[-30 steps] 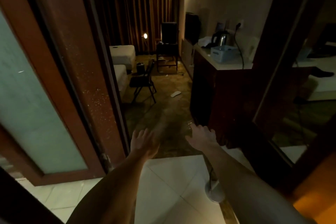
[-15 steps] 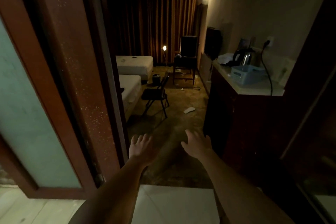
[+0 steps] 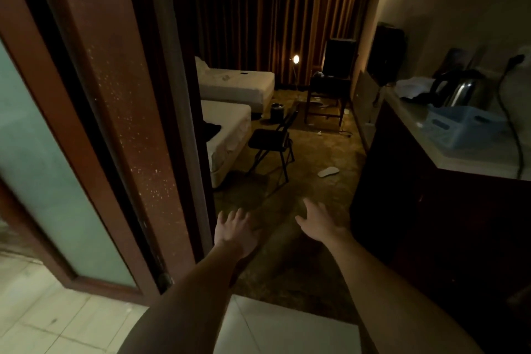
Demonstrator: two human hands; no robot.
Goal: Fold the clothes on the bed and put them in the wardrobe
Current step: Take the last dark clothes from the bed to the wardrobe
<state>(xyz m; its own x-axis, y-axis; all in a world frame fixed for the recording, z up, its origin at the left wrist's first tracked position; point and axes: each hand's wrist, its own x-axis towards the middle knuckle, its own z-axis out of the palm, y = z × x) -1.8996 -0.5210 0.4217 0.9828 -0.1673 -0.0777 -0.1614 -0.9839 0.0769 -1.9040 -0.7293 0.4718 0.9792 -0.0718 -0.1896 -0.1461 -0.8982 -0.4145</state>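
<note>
I stand in a dim doorway looking into a bedroom. My left hand (image 3: 236, 231) and my right hand (image 3: 319, 221) reach forward over the carpet, fingers spread, holding nothing. A dark piece of clothing (image 3: 211, 131) lies on the near white bed (image 3: 230, 123), partly hidden by the door frame. A second white bed (image 3: 238, 85) stands behind it with small items on top. No wardrobe is visible.
A brown door with frosted glass (image 3: 86, 152) fills the left. A black folding chair (image 3: 273, 142) stands beside the near bed. At right, a dark cabinet (image 3: 416, 210) carries a blue basket (image 3: 462, 128) and kettle (image 3: 465, 92). A white slipper (image 3: 328, 172) lies on the carpet.
The view has moved forward and risen toward the bedroom. The mirror at the right has left the frame. Both hands stay open in front of me.
</note>
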